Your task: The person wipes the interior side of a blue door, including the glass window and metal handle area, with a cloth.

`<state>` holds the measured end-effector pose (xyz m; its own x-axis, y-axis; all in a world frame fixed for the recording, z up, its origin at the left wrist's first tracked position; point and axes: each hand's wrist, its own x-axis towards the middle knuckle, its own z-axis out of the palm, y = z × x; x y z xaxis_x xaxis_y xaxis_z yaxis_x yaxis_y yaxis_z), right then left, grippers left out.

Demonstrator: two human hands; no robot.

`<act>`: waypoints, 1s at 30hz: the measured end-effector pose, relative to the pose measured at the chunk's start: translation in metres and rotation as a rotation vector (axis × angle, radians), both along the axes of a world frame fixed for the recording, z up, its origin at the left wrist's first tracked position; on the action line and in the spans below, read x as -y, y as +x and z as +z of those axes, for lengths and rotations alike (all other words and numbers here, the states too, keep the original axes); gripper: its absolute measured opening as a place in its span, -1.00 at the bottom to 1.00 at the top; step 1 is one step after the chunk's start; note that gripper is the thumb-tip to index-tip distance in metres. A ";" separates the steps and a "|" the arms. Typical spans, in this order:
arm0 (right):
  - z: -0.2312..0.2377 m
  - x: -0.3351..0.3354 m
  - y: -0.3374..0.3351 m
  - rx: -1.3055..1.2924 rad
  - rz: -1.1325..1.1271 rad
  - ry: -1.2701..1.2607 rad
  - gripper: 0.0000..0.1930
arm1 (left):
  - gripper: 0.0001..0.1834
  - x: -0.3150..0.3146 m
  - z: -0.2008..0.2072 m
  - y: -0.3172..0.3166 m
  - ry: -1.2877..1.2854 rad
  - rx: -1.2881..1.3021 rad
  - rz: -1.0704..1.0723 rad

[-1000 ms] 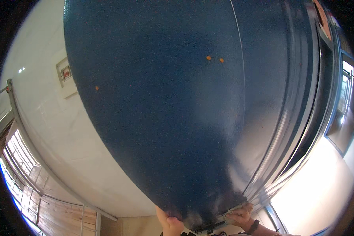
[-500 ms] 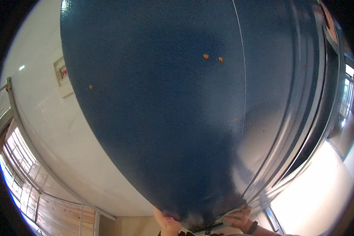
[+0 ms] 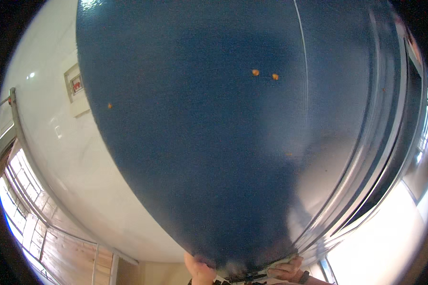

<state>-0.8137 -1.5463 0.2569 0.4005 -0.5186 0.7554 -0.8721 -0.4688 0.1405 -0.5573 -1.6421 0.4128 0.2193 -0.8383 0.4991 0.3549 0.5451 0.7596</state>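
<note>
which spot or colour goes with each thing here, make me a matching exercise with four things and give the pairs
Things
1. large panel
2. left hand
3. right hand
4. wooden surface

Places and colours
A. at the bottom of the picture, right of centre
B. light brown, in the lower left of the picture
C. dark blue, filling the middle of the picture
D. at the bottom of the picture, just left of centre

Pairs: 1-C, 2-D, 3-A, 4-B
</note>
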 end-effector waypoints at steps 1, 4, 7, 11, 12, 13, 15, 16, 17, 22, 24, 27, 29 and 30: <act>0.001 0.001 -0.002 0.012 0.007 -0.019 -0.64 | -0.42 0.000 0.002 0.000 0.000 0.020 -0.020; 0.009 0.008 0.001 0.050 0.027 -0.057 -0.64 | 0.06 0.004 -0.003 0.000 0.099 0.109 -0.026; 0.019 0.015 0.006 0.099 0.049 -0.085 -0.64 | -0.51 0.021 -0.028 0.003 0.221 -0.338 -0.077; 0.024 0.015 0.008 0.125 0.067 -0.118 -0.65 | -0.51 0.015 -0.021 0.003 0.066 -0.224 -0.099; 0.023 0.013 0.008 0.129 0.069 -0.128 -0.65 | -0.50 0.012 -0.015 0.001 0.080 -0.195 -0.115; 0.024 0.013 0.009 0.137 0.075 -0.138 -0.65 | -0.50 0.009 -0.012 -0.002 0.080 -0.198 -0.100; 0.025 0.012 0.010 0.150 0.085 -0.161 -0.65 | -0.52 0.003 -0.008 -0.007 -0.021 -0.137 -0.031; 0.027 0.012 0.011 0.157 0.088 -0.168 -0.65 | -0.52 0.002 -0.007 -0.005 -0.023 -0.139 -0.023; 0.028 0.011 0.012 0.160 0.090 -0.178 -0.65 | -0.52 0.001 -0.006 -0.003 0.063 -0.224 -0.112; 0.032 0.013 0.017 0.189 0.098 -0.212 -0.65 | -0.04 0.000 0.000 0.002 0.007 0.171 -0.058; 0.033 0.010 0.018 0.203 0.107 -0.225 -0.65 | -0.03 0.001 -0.008 0.005 0.036 0.194 -0.067; 0.033 0.006 0.023 0.221 0.112 -0.238 -0.65 | -0.03 -0.007 0.004 0.005 -0.014 0.204 -0.029; 0.032 0.004 0.024 0.213 0.077 -0.244 -0.68 | -0.01 -0.008 0.006 0.005 -0.032 0.219 -0.024; 0.030 0.003 0.025 0.206 0.040 -0.251 -0.71 | 0.00 -0.009 0.006 0.005 -0.032 0.227 -0.034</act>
